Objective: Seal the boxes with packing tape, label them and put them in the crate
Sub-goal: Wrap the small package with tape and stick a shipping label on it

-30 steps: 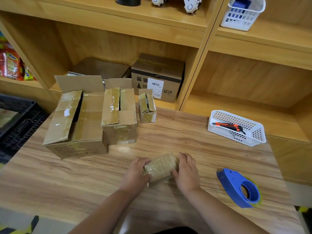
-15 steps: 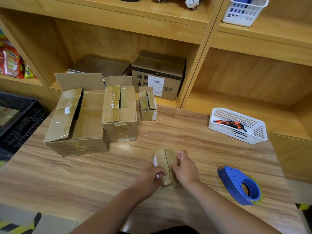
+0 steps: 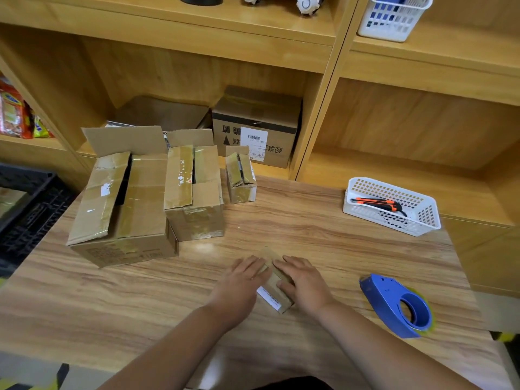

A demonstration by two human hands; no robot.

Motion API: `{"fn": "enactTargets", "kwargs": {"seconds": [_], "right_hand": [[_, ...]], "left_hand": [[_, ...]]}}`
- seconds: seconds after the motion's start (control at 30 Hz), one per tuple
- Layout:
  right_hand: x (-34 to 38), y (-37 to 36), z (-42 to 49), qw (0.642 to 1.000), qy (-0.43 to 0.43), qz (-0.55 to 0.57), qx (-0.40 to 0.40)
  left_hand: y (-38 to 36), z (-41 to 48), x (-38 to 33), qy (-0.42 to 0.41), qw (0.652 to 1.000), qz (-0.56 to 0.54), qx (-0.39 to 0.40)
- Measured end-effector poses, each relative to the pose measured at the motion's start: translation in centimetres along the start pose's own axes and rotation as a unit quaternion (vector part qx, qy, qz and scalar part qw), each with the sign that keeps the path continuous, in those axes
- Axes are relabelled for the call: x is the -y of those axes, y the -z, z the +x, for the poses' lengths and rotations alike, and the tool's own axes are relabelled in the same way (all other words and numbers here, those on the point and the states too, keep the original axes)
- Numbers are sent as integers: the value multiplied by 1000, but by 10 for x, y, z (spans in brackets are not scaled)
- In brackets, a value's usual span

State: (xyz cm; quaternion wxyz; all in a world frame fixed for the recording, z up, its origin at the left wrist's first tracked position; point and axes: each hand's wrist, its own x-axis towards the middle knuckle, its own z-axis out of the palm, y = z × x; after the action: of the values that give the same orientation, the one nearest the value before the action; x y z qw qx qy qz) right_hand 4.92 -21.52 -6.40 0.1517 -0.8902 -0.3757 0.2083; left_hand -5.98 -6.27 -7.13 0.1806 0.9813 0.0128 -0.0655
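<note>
A small cardboard box (image 3: 275, 288) with a white label on its near side lies on the wooden table (image 3: 112, 299), between my two hands. My left hand (image 3: 242, 280) rests flat on its left flap with straight fingers. My right hand (image 3: 302, 280) presses the right flap down the same way. A blue tape dispenser (image 3: 396, 305) lies to the right of my right hand. Three more boxes stand at the table's back left with flaps open: a large one (image 3: 126, 204), a medium one (image 3: 194, 190) and a small one (image 3: 241, 175). A black crate (image 3: 25, 209) sits left of the table.
A white basket (image 3: 391, 206) holding an orange and black utility knife (image 3: 377, 204) stands at the table's right back. Wooden shelves behind hold a labelled carton (image 3: 256, 125), a flat brown box and, higher up, another white basket (image 3: 394, 15).
The small box was turned from lying crosswise to pointing away from me. Both hands shifted from gripping its ends to lying flat on its top flaps.
</note>
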Motion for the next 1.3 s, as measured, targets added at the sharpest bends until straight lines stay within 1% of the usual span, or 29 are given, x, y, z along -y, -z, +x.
{"fn": "enactTargets", "kwargs": {"seconds": [0.03,0.1,0.13,0.2,0.27,0.3,0.37,0.43,0.53,0.67,0.73,0.77,0.83,0.93,0.97,1.03,1.07,1.13,1.2,1.3], "right_hand": [[-2,2,1,1000,-4,-6,2],[-6,4,4,1000,-14,-19,-11],[-8,5,3,999,-14,-30,-26],[-10,5,0,997,2,-54,-53],[-12,2,-4,996,10,-74,-47],[-12,1,-8,995,13,-88,-48],[-15,-1,-12,989,29,-122,-79],[-16,-1,-13,983,33,-156,-86],[-20,1,-16,979,29,-197,-51],[-20,0,-13,981,20,-191,-12],[-22,1,-13,989,15,-146,23],[-25,2,-14,991,13,-129,21],[-33,5,-22,995,5,-98,-28],[-57,9,-38,988,-71,-60,-126],[-68,10,-46,981,-107,-54,-155],[-92,11,-60,959,-173,-79,-211],[-103,11,-67,949,-205,-92,-221],[-122,9,-82,931,-280,-96,-215],[-132,7,-93,918,-335,-92,-191],[-135,7,-102,891,-425,-63,-147]], "left_hand": [[-1,0,0,-3,1000,26,18],[-6,-1,1,-11,998,47,-27],[-8,-1,0,4,999,46,-25],[-14,-3,-2,30,999,28,20],[-14,-2,-7,51,997,29,58],[-11,0,-12,56,996,36,59],[-12,2,-19,72,994,50,63],[-10,3,-23,83,993,58,64],[-11,9,-25,95,992,69,52],[-10,16,-25,93,992,77,45],[-10,17,-24,97,990,83,59],[-9,16,-25,97,990,85,64],[-12,11,-23,94,988,104,72],[-17,7,-23,87,988,124,36],[-18,6,-23,86,988,117,42],[-17,6,-24,95,989,90,72],[-16,7,-26,98,989,87,76],[-15,8,-28,101,988,91,70],[-14,8,-31,107,987,97,73],[-13,6,-36,103,988,105,47]]}}
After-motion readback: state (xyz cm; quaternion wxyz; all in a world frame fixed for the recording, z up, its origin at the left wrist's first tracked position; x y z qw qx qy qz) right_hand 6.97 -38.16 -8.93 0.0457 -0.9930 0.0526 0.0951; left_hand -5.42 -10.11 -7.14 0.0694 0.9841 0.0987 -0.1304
